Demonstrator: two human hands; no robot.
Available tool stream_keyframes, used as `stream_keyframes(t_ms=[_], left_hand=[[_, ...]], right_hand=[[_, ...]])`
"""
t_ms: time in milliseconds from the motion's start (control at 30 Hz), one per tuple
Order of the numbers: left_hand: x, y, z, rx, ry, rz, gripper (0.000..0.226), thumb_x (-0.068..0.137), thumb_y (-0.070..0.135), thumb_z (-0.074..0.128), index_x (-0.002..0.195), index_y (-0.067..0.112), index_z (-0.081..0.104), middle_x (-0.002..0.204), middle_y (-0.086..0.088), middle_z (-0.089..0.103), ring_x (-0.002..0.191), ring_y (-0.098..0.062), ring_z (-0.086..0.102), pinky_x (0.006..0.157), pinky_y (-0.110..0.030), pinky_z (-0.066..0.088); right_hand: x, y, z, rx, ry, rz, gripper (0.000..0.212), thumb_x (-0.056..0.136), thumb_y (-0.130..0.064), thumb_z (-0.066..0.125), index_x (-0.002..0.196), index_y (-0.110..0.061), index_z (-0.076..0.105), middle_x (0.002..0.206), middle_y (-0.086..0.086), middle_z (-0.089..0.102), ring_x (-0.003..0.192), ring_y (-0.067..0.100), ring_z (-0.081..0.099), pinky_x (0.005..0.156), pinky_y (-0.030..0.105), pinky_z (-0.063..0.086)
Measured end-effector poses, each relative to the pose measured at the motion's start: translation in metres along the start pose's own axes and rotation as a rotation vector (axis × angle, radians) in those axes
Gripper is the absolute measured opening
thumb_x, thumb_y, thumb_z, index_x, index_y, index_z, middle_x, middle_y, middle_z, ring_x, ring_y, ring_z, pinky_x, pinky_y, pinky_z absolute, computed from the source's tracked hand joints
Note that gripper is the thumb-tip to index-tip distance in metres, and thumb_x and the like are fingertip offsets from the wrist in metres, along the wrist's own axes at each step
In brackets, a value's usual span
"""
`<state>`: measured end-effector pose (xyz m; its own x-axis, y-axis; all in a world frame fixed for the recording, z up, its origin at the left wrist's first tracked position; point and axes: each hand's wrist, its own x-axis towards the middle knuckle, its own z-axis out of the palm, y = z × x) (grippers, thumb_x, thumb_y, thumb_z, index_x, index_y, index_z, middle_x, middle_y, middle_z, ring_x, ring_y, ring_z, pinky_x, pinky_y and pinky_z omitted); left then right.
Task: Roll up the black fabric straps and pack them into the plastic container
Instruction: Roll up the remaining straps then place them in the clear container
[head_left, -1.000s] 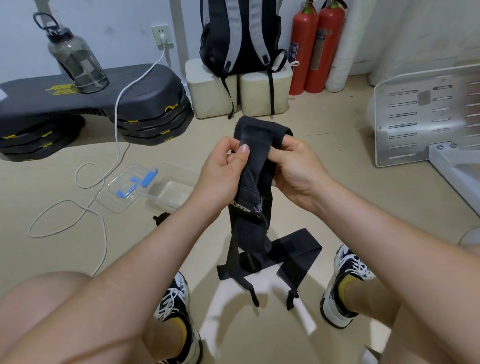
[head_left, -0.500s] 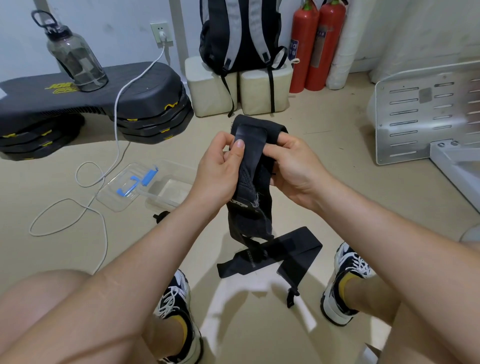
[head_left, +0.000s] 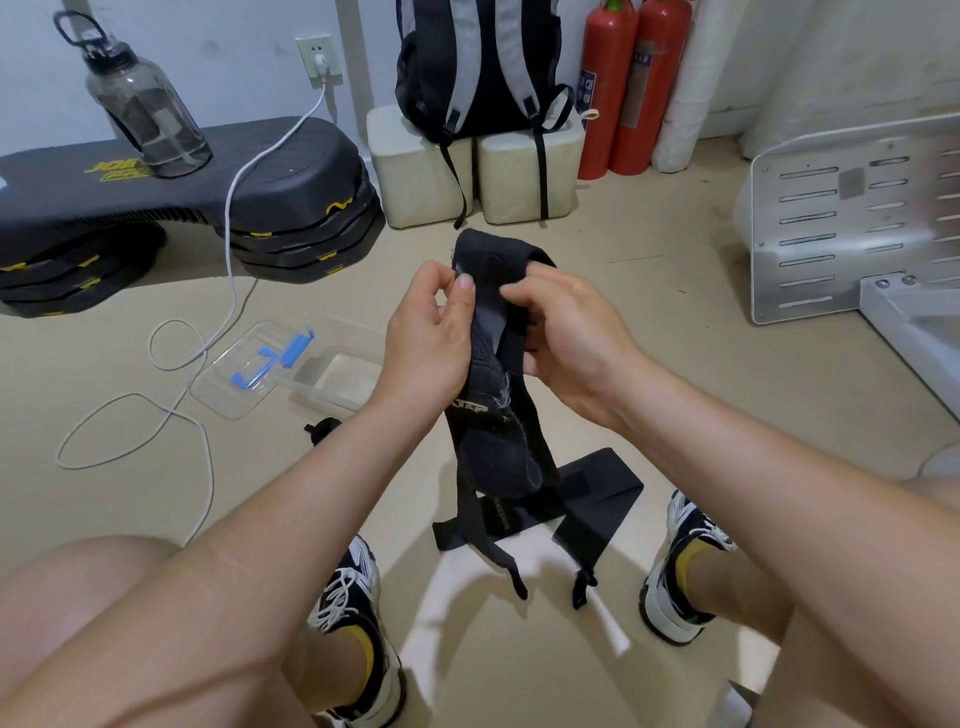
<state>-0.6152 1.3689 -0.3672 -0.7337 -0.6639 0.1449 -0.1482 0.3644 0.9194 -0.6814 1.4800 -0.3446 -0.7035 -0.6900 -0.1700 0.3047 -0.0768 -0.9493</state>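
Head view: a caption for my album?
Left hand and right hand grip a black fabric strap; the plastic container lies open nearby.

right hand thumb now across strap, tail lowered

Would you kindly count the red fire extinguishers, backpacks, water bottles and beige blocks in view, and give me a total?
Red fire extinguishers: 2
Backpack: 1
Water bottle: 1
Beige blocks: 2
Total: 6
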Motion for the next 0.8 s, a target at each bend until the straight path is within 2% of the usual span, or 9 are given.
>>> stream_keyframes(t_ms=[67,133,233,367,434,534,600,667,801], left_hand=[[0.000,0.000,0.001,0.027,0.015,0.008,0.026,0.102,0.035,0.046,0.092,0.010,0.048,0.069,-0.015,0.056,0.064,-0.032,0.054,0.062,-0.046,0.048],[-0.001,0.001,0.003,0.075,0.003,0.000,0.026,0.102,0.034,0.047,0.090,0.011,0.048,0.067,-0.008,0.055,0.063,-0.026,0.052,0.062,-0.039,0.044],[-0.002,0.004,0.004,0.001,-0.065,-0.078,0.025,0.100,0.036,0.053,0.087,0.015,0.049,0.070,0.000,0.058,0.065,-0.015,0.056,0.063,-0.033,0.044],[-0.004,0.011,-0.003,-0.227,-0.245,-0.230,0.025,0.091,0.039,0.066,0.087,0.016,0.056,0.073,-0.003,0.071,0.065,-0.016,0.069,0.057,-0.031,0.055],[-0.006,0.011,-0.004,-0.281,-0.362,-0.264,0.021,0.088,0.032,0.072,0.089,0.018,0.056,0.074,-0.003,0.072,0.064,-0.017,0.070,0.054,-0.028,0.054],[-0.010,0.002,-0.006,-0.389,-0.531,-0.327,0.024,0.082,0.021,0.075,0.101,0.018,0.062,0.087,-0.003,0.075,0.078,-0.018,0.072,0.068,-0.033,0.059],[-0.018,-0.010,-0.005,-0.310,-0.689,-0.354,0.024,0.081,0.016,0.073,0.104,0.019,0.068,0.095,0.001,0.076,0.088,-0.014,0.072,0.080,-0.031,0.058],[-0.030,-0.024,-0.001,-0.236,-0.857,-0.430,0.021,0.084,0.007,0.071,0.102,0.018,0.071,0.096,0.003,0.076,0.090,-0.012,0.072,0.084,-0.027,0.057],[-0.044,-0.061,-0.002,-0.022,-1.152,-0.496,0.025,0.081,0.005,0.077,0.103,0.016,0.072,0.101,0.005,0.076,0.095,-0.008,0.069,0.088,-0.021,0.051]], right_hand=[[-0.001,0.001,0.003,-0.033,0.013,-0.024,0.018,0.100,-0.013,0.053,0.109,-0.004,0.067,0.099,0.013,0.071,0.088,0.021,0.070,0.076,0.033,0.054],[-0.002,0.004,0.005,-0.082,0.084,-0.072,0.020,0.102,-0.013,0.053,0.112,-0.004,0.068,0.095,0.010,0.074,0.081,0.015,0.072,0.065,0.023,0.056],[0.002,0.008,0.004,-0.144,0.200,-0.106,0.020,0.103,-0.010,0.049,0.106,-0.008,0.069,0.099,0.012,0.075,0.090,0.023,0.074,0.078,0.035,0.061],[0.010,0.004,-0.002,-0.136,0.317,-0.134,0.019,0.102,-0.013,0.050,0.097,-0.016,0.068,0.100,0.015,0.074,0.096,0.031,0.072,0.086,0.052,0.058],[0.013,0.000,-0.007,-0.124,0.368,-0.155,0.020,0.103,-0.015,0.049,0.096,-0.020,0.067,0.102,0.013,0.074,0.096,0.030,0.071,0.086,0.053,0.058],[0.018,-0.009,-0.015,-0.052,0.438,-0.172,0.020,0.104,-0.015,0.048,0.096,-0.020,0.065,0.105,0.014,0.072,0.099,0.030,0.070,0.086,0.051,0.059],[0.022,-0.019,-0.023,0.039,0.503,-0.179,0.018,0.104,-0.015,0.048,0.099,-0.019,0.064,0.107,0.012,0.072,0.099,0.030,0.070,0.082,0.045,0.061],[0.026,-0.030,-0.032,0.103,0.561,-0.193,0.018,0.104,-0.014,0.048,0.099,-0.017,0.064,0.105,0.011,0.071,0.098,0.031,0.070,0.076,0.042,0.062],[0.029,-0.043,-0.046,0.137,0.645,-0.235,0.020,0.103,-0.012,0.048,0.092,-0.016,0.064,0.102,0.013,0.070,0.106,0.037,0.067,0.084,0.056,0.057]])
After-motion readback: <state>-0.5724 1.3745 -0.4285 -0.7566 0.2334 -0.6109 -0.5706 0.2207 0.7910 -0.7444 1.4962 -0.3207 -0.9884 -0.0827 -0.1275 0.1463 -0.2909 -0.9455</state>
